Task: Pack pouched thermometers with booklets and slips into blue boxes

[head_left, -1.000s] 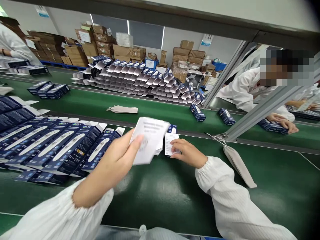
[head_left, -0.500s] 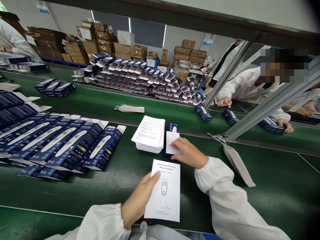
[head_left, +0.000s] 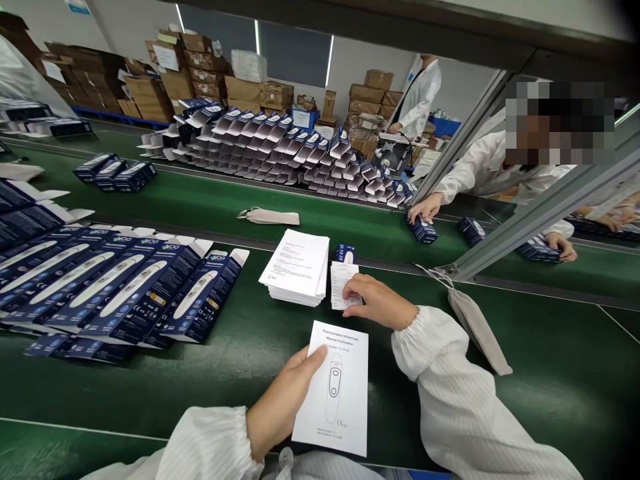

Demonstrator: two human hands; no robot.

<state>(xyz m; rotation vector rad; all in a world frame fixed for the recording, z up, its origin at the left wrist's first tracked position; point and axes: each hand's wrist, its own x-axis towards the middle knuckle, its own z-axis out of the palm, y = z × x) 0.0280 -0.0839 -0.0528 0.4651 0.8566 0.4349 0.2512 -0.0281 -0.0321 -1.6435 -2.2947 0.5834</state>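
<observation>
My left hand (head_left: 283, 400) holds a white manual booklet (head_left: 334, 390) with a thermometer drawing on its cover, low over the near edge of the green belt (head_left: 550, 373). My right hand (head_left: 376, 300) rests its fingertips on a small white card (head_left: 341, 283) that lies on a short pile beside a stack of white manuals (head_left: 296, 267). A small dark blue box (head_left: 345, 253) stands just behind the card. Overlapping flat dark blue thermometer cartons (head_left: 120, 287) fan out to the left of the stack.
A beige drawstring pouch (head_left: 477, 328) lies right of my right arm, another pouch (head_left: 270, 216) on the far belt. Rows of open cartons (head_left: 295, 150) stand behind. A co-worker's hand (head_left: 424, 208) touches a blue box beyond a slanted metal frame post (head_left: 535, 220). Cardboard boxes fill the back.
My left hand took a manual off the stack and brought it down toward me, cover up. My right hand stayed on the small card. The co-worker's hand reached to a blue box.
</observation>
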